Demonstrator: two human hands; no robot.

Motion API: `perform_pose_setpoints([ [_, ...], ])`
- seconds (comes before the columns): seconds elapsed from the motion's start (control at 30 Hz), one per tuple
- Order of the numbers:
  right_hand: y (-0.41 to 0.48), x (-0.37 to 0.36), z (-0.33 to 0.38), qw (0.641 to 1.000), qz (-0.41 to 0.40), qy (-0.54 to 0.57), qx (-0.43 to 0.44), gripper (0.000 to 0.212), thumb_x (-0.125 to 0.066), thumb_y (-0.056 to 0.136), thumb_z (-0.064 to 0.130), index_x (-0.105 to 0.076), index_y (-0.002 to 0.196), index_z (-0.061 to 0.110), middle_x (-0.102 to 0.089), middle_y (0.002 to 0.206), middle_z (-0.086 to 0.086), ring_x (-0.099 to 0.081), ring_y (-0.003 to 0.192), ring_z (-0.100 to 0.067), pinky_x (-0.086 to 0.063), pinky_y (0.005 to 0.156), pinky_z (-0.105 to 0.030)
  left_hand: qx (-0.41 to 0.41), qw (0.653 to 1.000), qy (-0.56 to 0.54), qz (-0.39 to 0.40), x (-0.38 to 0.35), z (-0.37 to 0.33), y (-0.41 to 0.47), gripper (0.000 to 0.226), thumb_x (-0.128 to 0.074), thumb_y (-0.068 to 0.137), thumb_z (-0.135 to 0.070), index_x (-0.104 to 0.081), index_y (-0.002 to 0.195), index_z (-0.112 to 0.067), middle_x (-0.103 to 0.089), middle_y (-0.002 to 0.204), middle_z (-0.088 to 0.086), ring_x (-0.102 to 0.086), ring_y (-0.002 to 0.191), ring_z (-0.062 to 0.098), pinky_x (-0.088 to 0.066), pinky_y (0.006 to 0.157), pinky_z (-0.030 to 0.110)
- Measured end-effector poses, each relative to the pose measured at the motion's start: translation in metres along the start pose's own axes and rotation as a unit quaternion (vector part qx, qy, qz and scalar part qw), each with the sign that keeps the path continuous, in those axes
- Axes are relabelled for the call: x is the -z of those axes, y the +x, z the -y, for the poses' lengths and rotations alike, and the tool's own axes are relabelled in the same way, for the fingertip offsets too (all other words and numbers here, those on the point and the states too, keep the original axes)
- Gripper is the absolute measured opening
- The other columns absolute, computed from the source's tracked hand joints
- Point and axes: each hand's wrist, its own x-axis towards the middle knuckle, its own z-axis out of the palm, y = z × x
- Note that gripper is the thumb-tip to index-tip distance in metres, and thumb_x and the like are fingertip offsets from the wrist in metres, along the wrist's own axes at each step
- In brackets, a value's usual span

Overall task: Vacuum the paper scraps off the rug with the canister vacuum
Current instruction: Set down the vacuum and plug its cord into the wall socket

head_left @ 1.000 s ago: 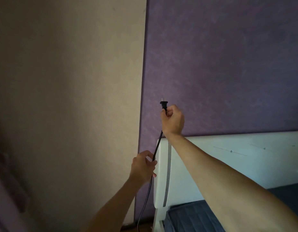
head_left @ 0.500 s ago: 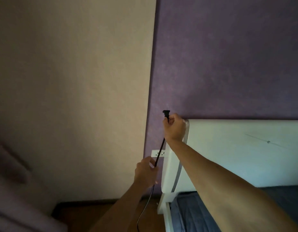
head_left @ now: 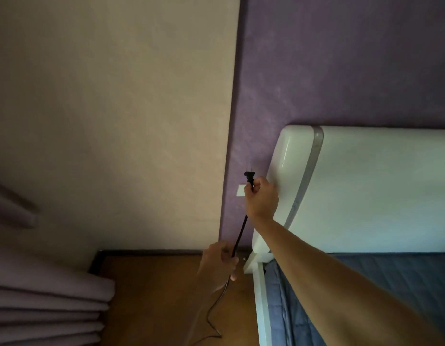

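Observation:
My right hand (head_left: pixel 261 199) grips a black power plug (head_left: pixel 249 176), prongs pointing at the purple wall. The plug sits just above and right of a white wall socket (head_left: pixel 240 190), partly hidden by my fingers. A thin black cord (head_left: pixel 240 233) runs down from the plug into my left hand (head_left: pixel 217 267), which is closed around it, then trails across the wooden floor (head_left: pixel 151 295). The vacuum, the rug and the paper scraps are out of view.
A white bed headboard (head_left: pixel 366 191) stands against the purple wall at right, with a blue quilted mattress (head_left: pixel 391 283) below it. Folded mauve curtain fabric (head_left: pixel 41 308) fills the lower left. A beige wall (head_left: pixel 116 121) meets the purple one in the corner.
The view has tilted downward, so floor, curtain and more of the bed show. Both hands have lowered with the cord, and the plug is now close to the socket.

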Motion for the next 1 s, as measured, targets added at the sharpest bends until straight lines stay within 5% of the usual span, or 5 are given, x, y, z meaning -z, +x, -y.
perform_pose_setpoints([
  [0.2,-0.017,-0.025,-0.054,0.999,0.034,-0.036,-0.009,0.02,-0.06,0.094,0.019,-0.063,0.083,0.003,-0.064,0.074,-0.011,-0.057,0.066,-0.021,-0.047,0.058,-0.031,0.034,0.999,-0.033,0.002,-0.029,0.046,0.011,0.005,-0.062,0.093,-0.003,-0.064,0.089,-0.005,-0.066,0.074,0.011,-0.066,0.054,0.013,-0.056,0.055,0.027],
  [0.53,-0.024,-0.052,-0.082,0.991,0.051,-0.124,-0.01,0.019,-0.055,0.099,0.017,-0.065,0.097,0.001,-0.067,0.085,-0.013,-0.065,0.083,-0.026,-0.05,0.072,-0.031,0.047,0.996,-0.076,-0.015,-0.044,0.083,0.03,0.013,-0.064,0.091,0.002,-0.064,0.081,-0.006,-0.06,0.053,-0.002,-0.064,0.05,0.014,-0.046,0.044,0.02],
  [1.0,-0.016,-0.073,-0.07,0.986,-0.002,-0.107,-0.126,0.018,-0.056,0.098,0.013,-0.064,0.111,0.005,-0.07,0.105,-0.013,-0.068,0.098,-0.028,-0.056,0.079,-0.038,0.005,0.995,-0.094,0.013,-0.055,0.087,0.046,0.002,-0.064,0.094,-0.01,-0.064,0.092,-0.011,-0.069,0.076,0.007,-0.069,0.061,0.014,-0.054,0.055,0.019],
])
